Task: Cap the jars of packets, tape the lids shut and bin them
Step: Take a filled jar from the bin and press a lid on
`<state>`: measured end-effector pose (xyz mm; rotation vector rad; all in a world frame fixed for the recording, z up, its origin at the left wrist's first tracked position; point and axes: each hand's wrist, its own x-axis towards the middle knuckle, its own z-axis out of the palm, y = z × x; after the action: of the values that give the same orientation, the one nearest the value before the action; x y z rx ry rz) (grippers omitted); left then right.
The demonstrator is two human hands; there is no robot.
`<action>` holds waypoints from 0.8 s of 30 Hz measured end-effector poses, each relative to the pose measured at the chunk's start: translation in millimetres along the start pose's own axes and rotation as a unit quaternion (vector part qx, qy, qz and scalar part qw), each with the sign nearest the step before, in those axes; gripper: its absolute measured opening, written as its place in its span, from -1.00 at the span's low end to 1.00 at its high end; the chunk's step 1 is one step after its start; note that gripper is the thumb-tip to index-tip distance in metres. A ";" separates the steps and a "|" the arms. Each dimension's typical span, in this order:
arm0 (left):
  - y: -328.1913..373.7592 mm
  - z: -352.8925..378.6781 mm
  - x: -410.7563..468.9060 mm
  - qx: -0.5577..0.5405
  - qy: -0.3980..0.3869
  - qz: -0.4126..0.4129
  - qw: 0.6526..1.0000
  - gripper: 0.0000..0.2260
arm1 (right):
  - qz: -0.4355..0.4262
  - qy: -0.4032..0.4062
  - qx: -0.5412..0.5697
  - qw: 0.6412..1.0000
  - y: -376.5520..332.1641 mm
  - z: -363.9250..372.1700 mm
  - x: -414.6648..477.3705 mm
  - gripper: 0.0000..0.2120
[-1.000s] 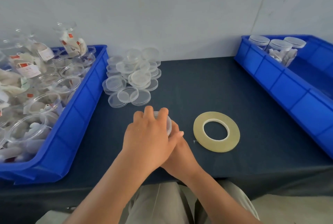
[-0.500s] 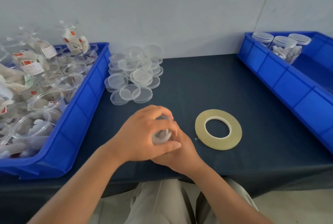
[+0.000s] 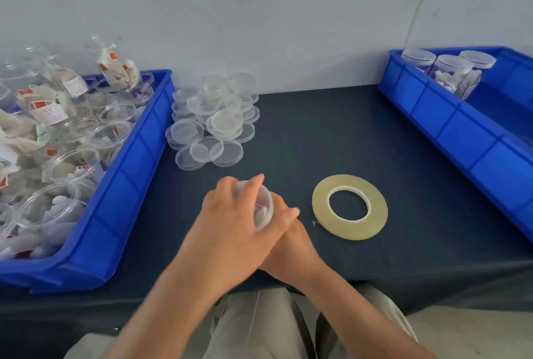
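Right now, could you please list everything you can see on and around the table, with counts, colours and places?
Table: one, dark blue cloth top, against a pale wall.
Left bin: one, blue, at the table's left edge.
Open jars: many, too crowded to count, clear, holding white packets, in the left bin.
Loose lids: a heap, clear, on the table beside the left bin.
Tape roll: one, yellowish, flat on the table, right of the hands.
Right bin: one, blue, at the right.
Capped jars: three, clear, in the right bin's far corner.
Held jar: one, clear, between both hands.
Left hand: grip over the jar.
Right hand: under the left, at the jar.
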<state>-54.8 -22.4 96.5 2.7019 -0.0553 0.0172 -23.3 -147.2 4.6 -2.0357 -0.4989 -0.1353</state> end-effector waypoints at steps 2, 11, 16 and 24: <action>16.8 12.5 5.2 0.074 0.061 -0.059 0.994 -0.22 | -0.018 0.009 -0.035 0.999 -5.3 1.0 -1.7 -0.57; -10.7 12.3 34.9 0.075 0.113 0.206 0.969 -0.71 | 0.034 -0.009 -0.048 0.998 -2.4 -6.1 1.8 -0.35; -18.7 5.2 41.4 0.045 0.084 0.261 0.961 -0.74 | 0.050 -0.002 -0.048 0.998 -1.9 -3.0 3.4 -0.38; 2.5 33.0 12.3 0.038 0.140 0.031 0.989 -0.39 | 0.029 0.062 0.005 0.998 -14.1 -5.8 -2.0 -0.59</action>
<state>-42.5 -39.1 67.9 2.7454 -0.0545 0.4253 -30.2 -146.9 18.4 -2.0153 -0.3613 -0.2207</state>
